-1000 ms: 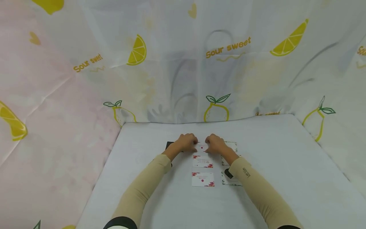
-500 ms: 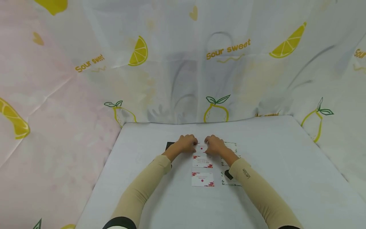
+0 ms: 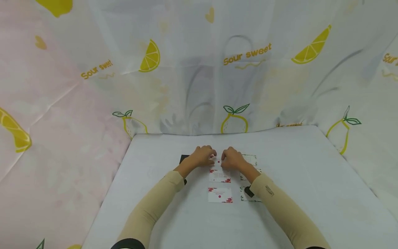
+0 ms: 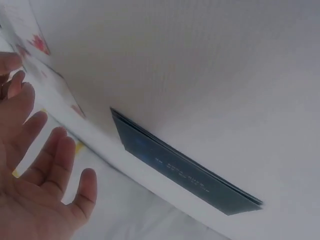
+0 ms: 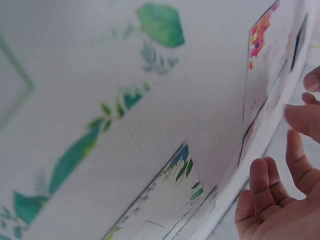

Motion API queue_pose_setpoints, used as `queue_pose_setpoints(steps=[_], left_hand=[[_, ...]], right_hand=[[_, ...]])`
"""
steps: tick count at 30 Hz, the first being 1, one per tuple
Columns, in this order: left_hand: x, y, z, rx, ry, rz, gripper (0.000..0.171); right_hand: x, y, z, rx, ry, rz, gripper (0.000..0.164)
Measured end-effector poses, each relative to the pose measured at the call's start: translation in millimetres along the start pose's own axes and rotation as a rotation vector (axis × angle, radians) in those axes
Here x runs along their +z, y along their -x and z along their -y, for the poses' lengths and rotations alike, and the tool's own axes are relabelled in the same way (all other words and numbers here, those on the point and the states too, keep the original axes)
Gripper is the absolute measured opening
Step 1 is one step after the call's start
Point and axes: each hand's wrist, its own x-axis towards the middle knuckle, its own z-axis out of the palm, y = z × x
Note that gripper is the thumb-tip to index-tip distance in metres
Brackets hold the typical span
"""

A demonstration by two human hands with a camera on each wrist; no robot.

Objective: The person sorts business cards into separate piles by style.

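Note:
The far white card with red flowers lies between my two hands in the head view. My left hand is at the card's left side, thumb and fingertips by its edge. My right hand mirrors it at the right side and covers that end. In the left wrist view, the left hand's fingers are spread and loosely bent. The right wrist view shows the right hand's fingers also loosely bent, apart from the thumb. Two more red-flowered cards, a middle one and a near one, lie below in a column.
Cards with green leaf borders, a far one and a near one, form a column partly under my right forearm. A dark, lettered card stack lies left of my left hand. The white table ends at a lemon-print curtain.
My right hand has shifted slightly left, narrowing the gap between the hands over the far card. My left hand has barely moved, and the other cards lie as before.

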Motion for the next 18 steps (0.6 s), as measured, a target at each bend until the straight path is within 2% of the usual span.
queue_pose_setpoints(steps=[4, 6, 13, 15, 18], left_hand=[[-1.5, 10.2, 1.1, 0.032, 0.044, -0.036, 0.041], [-0.3, 16.9, 2.2, 0.051, 0.038, -0.05, 0.047], [6.6, 44.9, 4.1, 0.105, -0.038, -0.041, 0.084], [8.5, 51.2, 4.6, 0.107, -0.035, -0.035, 0.087], [11.9, 57.8, 6.0, 0.087, 0.003, -0.041, 0.082]], right_hand=[[-1.1, 9.0, -4.6, -0.025, -0.054, -0.027, 0.023], [-2.6, 15.0, -6.7, -0.062, -0.034, -0.051, 0.03], [-4.9, 40.3, -13.4, -0.203, 0.067, -0.111, 0.081], [-3.9, 47.3, -15.3, -0.208, 0.045, -0.101, 0.09], [-2.6, 56.9, -17.5, -0.204, 0.003, -0.081, 0.092]])
